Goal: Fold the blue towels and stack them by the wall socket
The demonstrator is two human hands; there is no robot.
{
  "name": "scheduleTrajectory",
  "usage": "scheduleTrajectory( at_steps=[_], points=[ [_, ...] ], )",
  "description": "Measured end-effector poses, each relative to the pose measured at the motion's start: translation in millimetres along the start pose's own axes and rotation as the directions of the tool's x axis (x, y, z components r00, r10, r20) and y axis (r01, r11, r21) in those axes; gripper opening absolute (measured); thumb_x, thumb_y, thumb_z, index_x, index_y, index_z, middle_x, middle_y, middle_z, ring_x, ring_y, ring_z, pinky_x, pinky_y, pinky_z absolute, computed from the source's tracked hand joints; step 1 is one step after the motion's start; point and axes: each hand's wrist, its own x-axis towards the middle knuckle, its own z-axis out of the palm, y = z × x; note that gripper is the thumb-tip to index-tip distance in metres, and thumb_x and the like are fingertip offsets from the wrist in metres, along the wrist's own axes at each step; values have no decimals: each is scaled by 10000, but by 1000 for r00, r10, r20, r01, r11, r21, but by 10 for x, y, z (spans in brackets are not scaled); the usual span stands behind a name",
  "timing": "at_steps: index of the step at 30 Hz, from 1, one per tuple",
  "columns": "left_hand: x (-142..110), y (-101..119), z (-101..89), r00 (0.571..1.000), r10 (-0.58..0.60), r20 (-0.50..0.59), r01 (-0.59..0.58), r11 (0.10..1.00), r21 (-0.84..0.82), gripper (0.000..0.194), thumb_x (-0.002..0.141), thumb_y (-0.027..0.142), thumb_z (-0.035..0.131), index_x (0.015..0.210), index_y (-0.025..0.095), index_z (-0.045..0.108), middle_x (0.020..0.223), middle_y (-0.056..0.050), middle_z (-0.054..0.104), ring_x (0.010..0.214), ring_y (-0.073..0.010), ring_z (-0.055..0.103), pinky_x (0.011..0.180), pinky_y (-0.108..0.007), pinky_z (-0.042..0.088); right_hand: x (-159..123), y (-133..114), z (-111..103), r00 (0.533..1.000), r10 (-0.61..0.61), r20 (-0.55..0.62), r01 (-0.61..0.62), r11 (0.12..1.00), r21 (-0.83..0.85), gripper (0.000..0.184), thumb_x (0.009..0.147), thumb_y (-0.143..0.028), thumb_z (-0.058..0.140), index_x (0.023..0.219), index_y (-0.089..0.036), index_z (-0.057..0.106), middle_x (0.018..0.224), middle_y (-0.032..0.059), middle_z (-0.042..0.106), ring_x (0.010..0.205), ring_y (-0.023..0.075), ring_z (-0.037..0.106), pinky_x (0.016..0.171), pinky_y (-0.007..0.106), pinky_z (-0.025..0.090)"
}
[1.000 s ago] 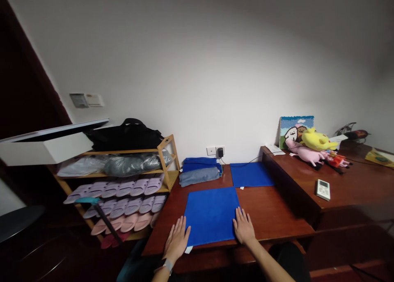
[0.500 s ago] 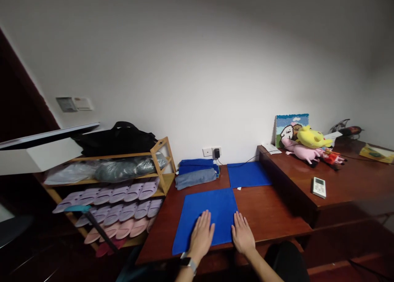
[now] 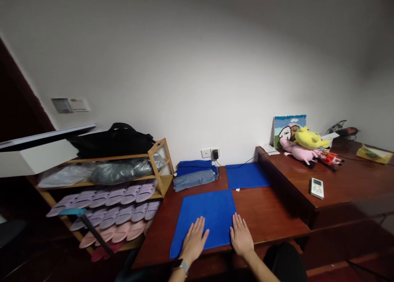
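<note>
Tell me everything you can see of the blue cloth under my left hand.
The blue cloth is plain, thin and soft-looking, a four-sided piece spread flat and unfolded near the front edge of the wooden table. The left hand lies palm down on its near part, hiding some of it; the right hand lies along its right edge. Its far right corner comes close to a second blue cloth; whether they touch is unclear.

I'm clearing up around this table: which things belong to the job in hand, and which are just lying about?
In use:
near blue cloth, left hand flat on it, right hand at its edge
likely also far blue cloth, folded cloths

Lying about:
remote control
plush toys
slippers
black bag
</note>
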Motion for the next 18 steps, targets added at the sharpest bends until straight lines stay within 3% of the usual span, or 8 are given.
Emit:
scheduleTrajectory(
  at_steps=[4, 7, 15, 18],
  points=[
    [-206, -805, -129, 989, -143, -41, 144, 989, 28, 801, 1019, 661, 235, 1646, 164, 267, 1718, -75, 260, 1597, -245, 222, 1312, -480, 230, -16, -8, -28, 1000, 11, 15, -10, 1000, -5, 670, 1042, -396, 209, 1623, -81, 320, 1698, 62, 240, 1588, 227, 215, 1317, 416, 170],
    [-301, -1102, -120, 985, -152, -79, 154, 988, 15, 807, 1016, 661, 253, 1645, 156, 276, 1714, -83, 269, 1590, -243, 240, 1309, -463, 244, -18, -2, -27, 1000, 11, 19, -11, 1000, -16, 673, 1043, -395, 199, 1627, -76, 307, 1701, 61, 235, 1589, 223, 211, 1318, 414, 164],
    [-332, -1105, -21, 982, -137, -130, 139, 990, 4, 793, 1024, 641, 254, 1644, 148, 274, 1715, -74, 268, 1591, -224, 241, 1318, -445, 233, 35, 77, 88, 998, 12, 61, -9, 999, -42, 684, 1038, -426, 223, 1637, -102, 294, 1705, 69, 223, 1591, 234, 210, 1304, 439, 182],
    [-337, -1132, -10, 983, -128, -132, 128, 992, -2, 791, 1026, 644, 245, 1648, 156, 263, 1720, -66, 261, 1593, -217, 235, 1321, -438, 224, 120, 119, 80, 996, 12, 88, -6, 998, -69, 671, 1027, -425, 240, 1618, -132, 363, 1687, 79, 302, 1574, 256, 274, 1292, 469, 198]
  ],
)
